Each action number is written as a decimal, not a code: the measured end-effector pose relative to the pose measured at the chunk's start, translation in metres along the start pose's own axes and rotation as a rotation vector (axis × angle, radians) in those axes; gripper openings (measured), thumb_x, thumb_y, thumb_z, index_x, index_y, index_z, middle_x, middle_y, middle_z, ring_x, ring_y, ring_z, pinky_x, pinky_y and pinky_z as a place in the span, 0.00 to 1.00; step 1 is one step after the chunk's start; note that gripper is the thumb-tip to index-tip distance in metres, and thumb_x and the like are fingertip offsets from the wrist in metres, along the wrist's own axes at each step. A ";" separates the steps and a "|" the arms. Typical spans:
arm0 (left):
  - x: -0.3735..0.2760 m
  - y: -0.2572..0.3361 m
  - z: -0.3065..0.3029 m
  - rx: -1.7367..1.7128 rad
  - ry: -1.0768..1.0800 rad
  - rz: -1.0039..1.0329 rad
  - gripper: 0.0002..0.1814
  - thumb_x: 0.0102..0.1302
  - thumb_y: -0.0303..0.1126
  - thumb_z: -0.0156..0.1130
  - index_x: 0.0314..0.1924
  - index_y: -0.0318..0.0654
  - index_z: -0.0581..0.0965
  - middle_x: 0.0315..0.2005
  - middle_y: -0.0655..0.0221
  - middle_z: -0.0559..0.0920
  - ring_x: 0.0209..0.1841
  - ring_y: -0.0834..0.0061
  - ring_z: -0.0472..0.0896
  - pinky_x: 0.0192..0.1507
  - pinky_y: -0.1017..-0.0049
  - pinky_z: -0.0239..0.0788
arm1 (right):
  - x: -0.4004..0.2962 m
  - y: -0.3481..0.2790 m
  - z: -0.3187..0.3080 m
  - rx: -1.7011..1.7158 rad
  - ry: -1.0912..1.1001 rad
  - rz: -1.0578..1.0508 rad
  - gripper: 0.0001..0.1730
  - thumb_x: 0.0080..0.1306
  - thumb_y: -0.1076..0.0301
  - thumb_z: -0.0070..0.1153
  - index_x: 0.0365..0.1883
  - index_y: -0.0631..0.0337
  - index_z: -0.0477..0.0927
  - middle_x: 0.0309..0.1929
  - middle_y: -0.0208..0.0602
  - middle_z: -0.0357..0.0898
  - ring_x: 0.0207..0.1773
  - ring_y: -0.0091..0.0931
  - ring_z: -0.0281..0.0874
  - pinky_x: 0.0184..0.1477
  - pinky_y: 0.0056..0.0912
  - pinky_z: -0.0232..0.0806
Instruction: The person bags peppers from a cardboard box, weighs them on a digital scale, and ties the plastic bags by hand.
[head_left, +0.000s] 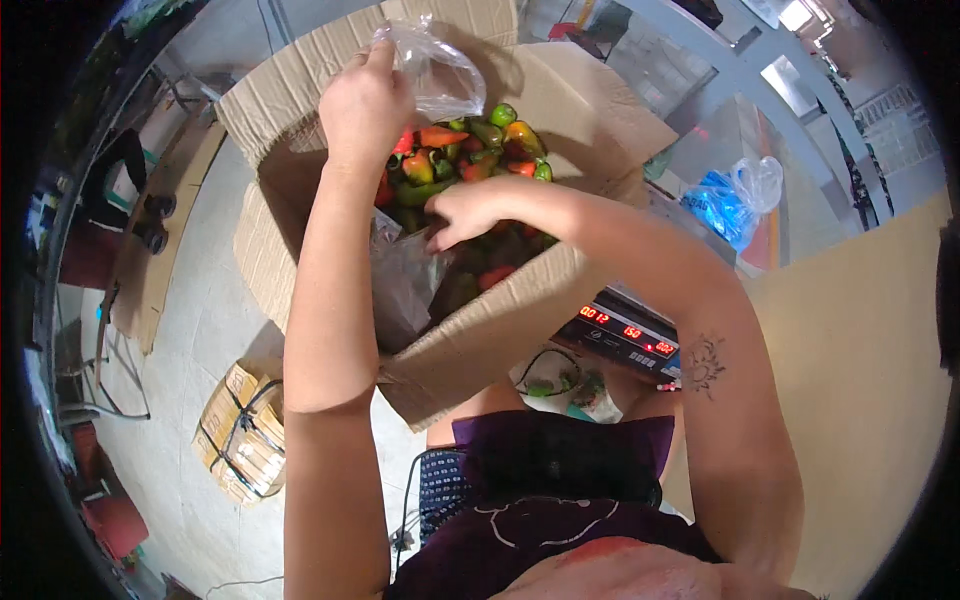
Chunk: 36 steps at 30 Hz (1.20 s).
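Note:
My left hand (367, 101) is raised over the far left side of an open cardboard box (480, 345), its fingers closed on the rim of a clear plastic bag (442, 71). Red, orange and green peppers (420, 169) fill much of the box. My right hand (457, 214) reaches in from the right, just over the peppers, with fingers bent; whether it holds a pepper or touches the plastic cannot be told. More clear plastic (405, 281) lies inside the box at the near left, below my right hand.
A digital scale (630, 330) with a lit red display stands right of the box. Farther right is a clear bag with blue contents (727, 199). A bundle tied with black cord (244, 435) lies on the floor at left. A tan board surface (847, 375) spans the right.

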<state>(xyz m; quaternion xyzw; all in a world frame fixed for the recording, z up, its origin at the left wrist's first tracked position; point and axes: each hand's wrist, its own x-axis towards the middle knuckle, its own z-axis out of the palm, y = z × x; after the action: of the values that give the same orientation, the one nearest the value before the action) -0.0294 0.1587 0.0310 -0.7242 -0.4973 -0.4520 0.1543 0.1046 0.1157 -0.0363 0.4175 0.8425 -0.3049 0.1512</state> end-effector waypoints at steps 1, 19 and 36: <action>0.000 0.001 0.002 -0.014 -0.010 0.004 0.18 0.50 0.27 0.50 0.43 0.39 0.74 0.25 0.57 0.77 0.26 0.57 0.76 0.29 0.63 0.68 | 0.019 -0.015 0.003 0.079 -0.289 0.159 0.24 0.56 0.51 0.50 0.43 0.62 0.74 0.38 0.47 0.76 0.40 0.36 0.74 0.42 0.38 0.66; 0.004 -0.010 -0.012 -0.098 0.138 -0.179 0.14 0.50 0.30 0.52 0.38 0.36 0.76 0.20 0.57 0.77 0.24 0.58 0.76 0.29 0.66 0.67 | 0.059 0.070 -0.055 -0.056 0.323 0.141 0.16 0.46 0.64 0.56 0.35 0.58 0.78 0.37 0.36 0.76 0.46 0.33 0.72 0.45 0.33 0.65; 0.003 -0.013 -0.004 -0.138 0.088 -0.134 0.12 0.50 0.28 0.51 0.36 0.37 0.75 0.23 0.55 0.77 0.26 0.59 0.77 0.30 0.67 0.68 | 0.052 0.144 -0.016 -0.016 0.367 0.647 0.43 0.41 0.63 0.62 0.59 0.43 0.61 0.58 0.41 0.53 0.55 0.39 0.63 0.53 0.37 0.62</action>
<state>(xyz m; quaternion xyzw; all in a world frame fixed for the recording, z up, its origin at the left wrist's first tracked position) -0.0425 0.1633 0.0328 -0.6778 -0.5051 -0.5256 0.0952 0.1878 0.2248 -0.1066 0.7088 0.6824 -0.1549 0.0895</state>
